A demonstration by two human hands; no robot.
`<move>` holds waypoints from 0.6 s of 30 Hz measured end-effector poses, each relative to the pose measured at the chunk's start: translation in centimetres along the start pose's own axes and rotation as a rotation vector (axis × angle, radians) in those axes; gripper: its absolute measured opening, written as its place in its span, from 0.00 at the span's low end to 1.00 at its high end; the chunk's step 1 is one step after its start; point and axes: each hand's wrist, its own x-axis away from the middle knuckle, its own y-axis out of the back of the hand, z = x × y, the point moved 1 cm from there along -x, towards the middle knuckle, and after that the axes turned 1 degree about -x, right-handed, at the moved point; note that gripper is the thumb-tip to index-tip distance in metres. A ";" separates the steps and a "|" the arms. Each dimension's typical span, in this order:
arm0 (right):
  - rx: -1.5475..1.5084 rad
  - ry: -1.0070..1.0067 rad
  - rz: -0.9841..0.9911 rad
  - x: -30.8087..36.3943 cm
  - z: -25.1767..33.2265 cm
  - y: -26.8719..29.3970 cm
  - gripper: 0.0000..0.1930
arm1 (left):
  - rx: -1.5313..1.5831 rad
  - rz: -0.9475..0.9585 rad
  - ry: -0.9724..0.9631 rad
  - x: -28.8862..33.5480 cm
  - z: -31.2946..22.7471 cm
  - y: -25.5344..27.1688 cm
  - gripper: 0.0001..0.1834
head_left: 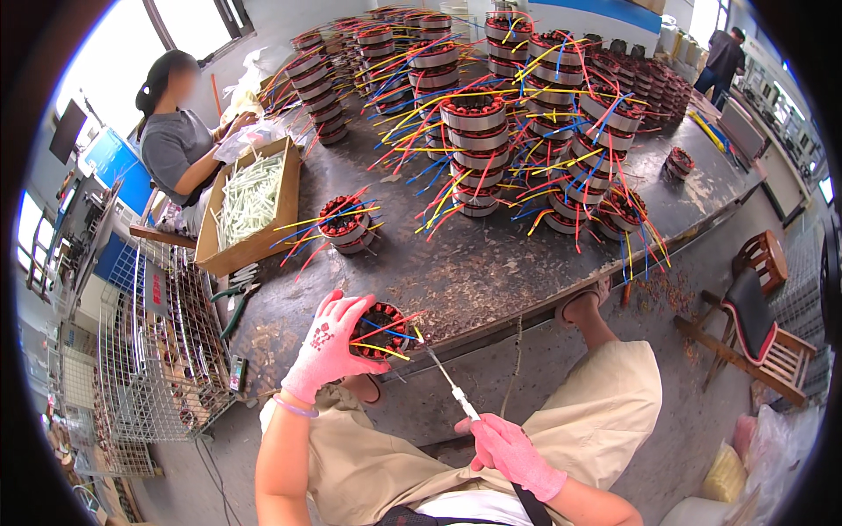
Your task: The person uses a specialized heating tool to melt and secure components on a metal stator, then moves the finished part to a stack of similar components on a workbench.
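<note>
My left hand (323, 349), in a pink glove, grips a motor stator (379, 331) at the near edge of the table. Its fingers and thumb reach round the ring. Red, blue and yellow wires stick out of the stator to the right. My right hand (513, 454), also gloved in pink, is closed round the white handle of what looks like a soldering iron (458, 396). The iron's thin metal shaft slants up and left, its tip close to the wire ends; whether it touches them I cannot tell. Another wired stator (345, 224) sits alone further in on the table.
Stacks of wired stators (478, 153) fill the table's far half. A wooden box (289, 197) of white tubes stands at left, with pliers (235, 311) nearby. A co-worker (180, 131) sits beyond it. Wire racks (145, 351) are at left, a chair (750, 320) at right.
</note>
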 end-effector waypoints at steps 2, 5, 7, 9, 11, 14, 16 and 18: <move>-0.009 0.013 0.008 -0.1 -0.3 0.2 0.19 | -0.001 0.001 0.004 0.0 -0.1 0.0 0.57; -0.001 -0.003 -0.002 -0.2 -0.3 0.0 0.19 | 0.000 0.005 0.012 0.0 -0.3 0.2 0.56; 0.007 0.002 0.001 -0.2 -0.4 0.1 0.19 | 0.002 0.015 0.022 0.0 -0.3 0.3 0.56; 0.005 0.004 0.003 -0.3 -0.4 0.2 0.19 | 0.005 0.009 0.018 0.0 -0.3 0.2 0.56; -0.009 0.002 0.009 -0.3 -0.5 0.2 0.19 | 0.004 0.005 0.014 0.0 -0.3 0.2 0.56; 0.039 -0.002 0.008 -0.1 -0.2 0.2 0.19 | 0.002 0.007 0.012 0.0 -0.2 0.1 0.56; 0.021 0.000 0.003 -0.3 -0.6 0.3 0.19 | 0.005 0.016 0.025 0.0 -0.5 0.2 0.56; 0.018 0.005 0.000 -0.3 -0.7 0.3 0.19 | 0.012 0.018 0.026 -0.1 -0.4 0.2 0.56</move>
